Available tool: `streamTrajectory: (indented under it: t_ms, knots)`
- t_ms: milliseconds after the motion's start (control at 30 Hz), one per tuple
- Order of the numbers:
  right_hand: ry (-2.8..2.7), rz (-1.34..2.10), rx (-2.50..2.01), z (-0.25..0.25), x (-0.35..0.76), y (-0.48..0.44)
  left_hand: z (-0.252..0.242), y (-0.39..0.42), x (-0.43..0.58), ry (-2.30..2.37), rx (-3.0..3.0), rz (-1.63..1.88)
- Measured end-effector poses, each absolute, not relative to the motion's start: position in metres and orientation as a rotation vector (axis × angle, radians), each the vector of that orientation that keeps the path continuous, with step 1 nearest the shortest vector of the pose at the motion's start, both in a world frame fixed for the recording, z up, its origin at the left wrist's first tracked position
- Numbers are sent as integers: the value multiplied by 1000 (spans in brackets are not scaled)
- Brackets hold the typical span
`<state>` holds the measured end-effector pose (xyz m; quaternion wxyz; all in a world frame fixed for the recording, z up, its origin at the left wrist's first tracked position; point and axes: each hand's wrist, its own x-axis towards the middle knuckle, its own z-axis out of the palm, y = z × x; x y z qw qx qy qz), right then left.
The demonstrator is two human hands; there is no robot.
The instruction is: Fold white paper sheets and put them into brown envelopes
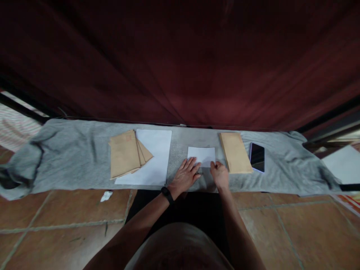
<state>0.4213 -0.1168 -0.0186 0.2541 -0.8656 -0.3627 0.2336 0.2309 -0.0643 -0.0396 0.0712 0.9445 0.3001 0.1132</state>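
Note:
A small white sheet of paper (203, 154) lies on the grey cloth (180, 138) in front of me. My left hand (186, 175) rests with spread fingers over its lower left corner. At the lower right corner, my right hand (219, 174) has its fingers closed in a pinch on the paper's edge. Left of my hands, several brown envelopes (125, 153) overlap large white paper (156, 155). To the right of the small sheet sits a stack of brown envelopes (236, 153).
A phone (257, 157) with a purple edge lies right of the right stack. Dark red fabric (180, 75) rises behind the cloth. On the tiled floor (70, 210) is a crumpled white scrap (106, 195). White paper (343, 165) shows at the far right.

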Motion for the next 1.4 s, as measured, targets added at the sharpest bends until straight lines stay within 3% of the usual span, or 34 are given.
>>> streamTrajectory:
  t_ms: [233, 433, 633, 1400]
  knots:
    - [-1203, 310, -2645, -16, 414, -115, -38, -69, 231, 909, 2837, 357]
    - [-1304, -25, -2320, -29, 410, -120, -35, -69, 232, 915, 2838, 346]
    - [-1722, 161, -1887, -52, 382, -125, -37, -68, 232, 896, 2853, 305]
    - [-1818, -128, -2102, -62, 402, -153, -38, -85, 231, 1159, 2703, 455]
